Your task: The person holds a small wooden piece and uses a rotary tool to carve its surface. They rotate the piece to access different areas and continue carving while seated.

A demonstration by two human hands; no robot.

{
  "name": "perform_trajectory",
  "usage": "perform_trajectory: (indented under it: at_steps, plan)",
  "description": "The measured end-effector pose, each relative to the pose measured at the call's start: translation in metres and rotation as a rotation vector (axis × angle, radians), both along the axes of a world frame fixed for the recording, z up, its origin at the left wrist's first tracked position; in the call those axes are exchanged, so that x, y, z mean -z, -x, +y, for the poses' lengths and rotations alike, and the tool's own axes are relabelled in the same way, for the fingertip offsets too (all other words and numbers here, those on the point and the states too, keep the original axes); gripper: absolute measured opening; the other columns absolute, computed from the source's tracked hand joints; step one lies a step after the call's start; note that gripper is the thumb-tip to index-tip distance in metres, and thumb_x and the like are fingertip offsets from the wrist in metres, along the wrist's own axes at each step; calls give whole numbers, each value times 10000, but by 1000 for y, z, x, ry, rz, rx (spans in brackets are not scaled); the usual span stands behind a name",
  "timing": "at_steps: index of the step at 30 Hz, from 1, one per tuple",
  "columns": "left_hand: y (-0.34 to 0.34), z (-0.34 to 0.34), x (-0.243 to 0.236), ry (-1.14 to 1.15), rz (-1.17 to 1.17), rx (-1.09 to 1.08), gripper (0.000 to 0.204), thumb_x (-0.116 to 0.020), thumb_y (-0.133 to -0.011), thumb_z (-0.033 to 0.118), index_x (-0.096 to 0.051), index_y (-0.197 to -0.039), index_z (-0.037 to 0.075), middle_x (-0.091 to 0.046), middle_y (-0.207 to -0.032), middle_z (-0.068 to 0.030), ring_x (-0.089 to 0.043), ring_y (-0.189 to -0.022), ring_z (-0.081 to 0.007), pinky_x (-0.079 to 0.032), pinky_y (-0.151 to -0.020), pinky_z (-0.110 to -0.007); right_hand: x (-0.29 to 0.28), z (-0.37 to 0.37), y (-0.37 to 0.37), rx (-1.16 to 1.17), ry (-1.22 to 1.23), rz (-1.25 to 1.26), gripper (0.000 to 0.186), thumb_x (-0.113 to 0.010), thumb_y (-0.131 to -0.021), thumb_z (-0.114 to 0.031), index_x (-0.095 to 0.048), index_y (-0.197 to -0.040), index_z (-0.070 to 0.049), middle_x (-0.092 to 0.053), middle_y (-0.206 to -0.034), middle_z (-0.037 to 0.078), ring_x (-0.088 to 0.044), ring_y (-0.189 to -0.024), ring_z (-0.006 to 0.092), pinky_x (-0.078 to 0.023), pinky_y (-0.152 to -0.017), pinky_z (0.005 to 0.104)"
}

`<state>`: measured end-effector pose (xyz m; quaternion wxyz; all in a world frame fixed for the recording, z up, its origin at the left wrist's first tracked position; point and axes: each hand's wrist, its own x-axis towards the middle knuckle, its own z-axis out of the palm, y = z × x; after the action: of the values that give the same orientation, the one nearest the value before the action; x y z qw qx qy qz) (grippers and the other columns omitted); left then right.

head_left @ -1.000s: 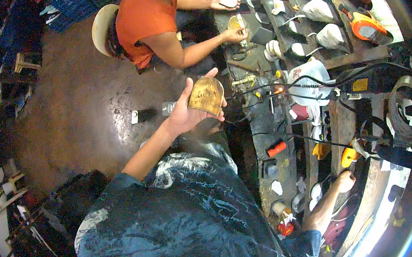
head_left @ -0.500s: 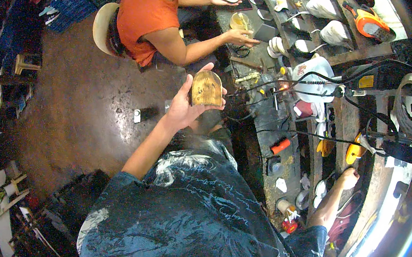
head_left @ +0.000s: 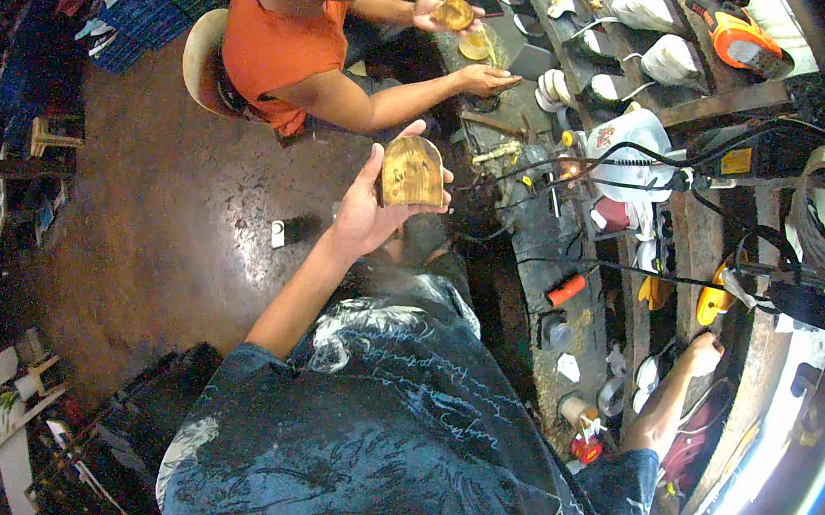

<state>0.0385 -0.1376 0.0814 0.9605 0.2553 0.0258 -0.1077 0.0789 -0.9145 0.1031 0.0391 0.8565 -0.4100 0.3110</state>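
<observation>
My left hand point(head_left: 364, 220) holds up a flat, arch-shaped piece point(head_left: 413, 175), glossy yellow-brown with dark specks and one straight edge. The thumb lies along its left side and the fingertips show past its right side. Far to the right, my right hand point(head_left: 701, 356) is closed on the wooden slats of the bench. Whatever it grips, if anything, is hidden. A yellow shoe-shaped form point(head_left: 716, 295) lies just beyond that hand. Across from me, a person in an orange top point(head_left: 279, 47) holds a similar yellow-brown piece point(head_left: 453, 12) on one palm; their other hand is stretched over the bench.
On the bench point(head_left: 574, 254) are an orange cylinder point(head_left: 565, 290), a white plastic container point(head_left: 630, 150), tape rolls, white-wrapped forms point(head_left: 672, 60) and an orange shoe point(head_left: 747, 41). Black cables point(head_left: 740, 206) cross above it. Blue crates point(head_left: 140, 23) stand at the far left, near a small stool point(head_left: 55, 135).
The other person's held piece shows its yellow-brown face instead of a pale one, and their head has come further into view. My hands stay almost where they were.
</observation>
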Motion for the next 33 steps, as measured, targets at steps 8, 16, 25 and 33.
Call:
perform_trajectory:
  at_steps: [8,16,25,33]
  plan:
    - [-4,-3,9,23,107,-42,673,-272,-1168,592,-346,-1690,174,-694,-1334,-240,-714,-1168,-375,-570,-1041,-545,-1,-3,-4,118,-41,-1,488,-653,-876,-425,-822,-1105,-28,-810,-1072,250,-790,-1003,419,-612,-918,499]
    - [-2,2,21,-87,122,-22,663,-263,-1173,580,-397,-1652,142,-692,-1360,-259,-721,-1179,-408,-561,-1064,-545,-5,7,-3,116,-45,-13,469,-639,-883,-418,-827,-1074,-33,-819,-1035,229,-800,-952,423,-627,-899,525]
    - [2,6,30,-163,220,-44,627,-256,-1182,528,-419,-1634,124,-661,-1436,-280,-691,-1262,-439,-549,-1098,-540,20,-29,-7,130,136,-190,251,-682,-879,-285,-813,-954,-84,-819,-921,178,-802,-801,373,-638,-746,503]
    - [7,11,33,-185,282,-44,614,-272,-1180,534,-422,-1617,131,-682,-1405,-270,-703,-1251,-423,-558,-1083,-534,16,-19,3,-6,117,-177,219,-663,-835,-190,-824,-978,-156,-826,-959,135,-802,-845,343,-627,-774,502]
